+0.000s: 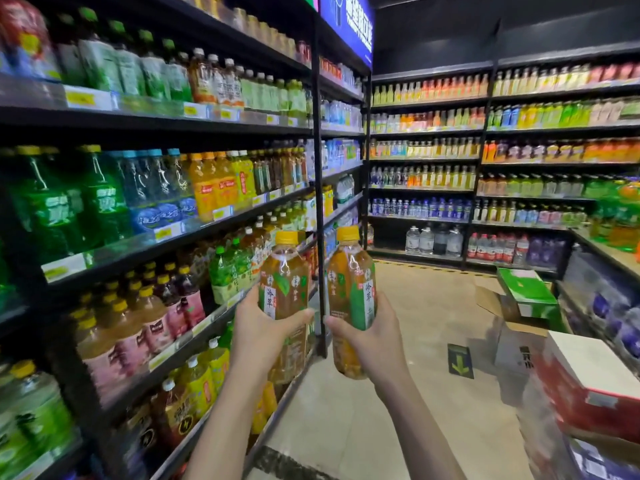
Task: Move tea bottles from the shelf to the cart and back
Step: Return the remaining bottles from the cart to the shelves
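We stand in a shop aisle | black shelving (318, 150) on our left, packed with drinks | more black racks (426, 132) along the far wall | pale tiled floor (415, 323), green arrow sticker (460, 366) on it | lit blue sign (346, 26) overhead | cardboard boxes (488, 299) at right

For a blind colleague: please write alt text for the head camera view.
A person's left hand and right hand each grip an upright clear plastic bottle of amber tea with yellow cap and green label, the left bottle beside the right bottle, in a shop aisle. Black shelves of bottled drinks line the left and far walls; cardboard boxes sit at right.
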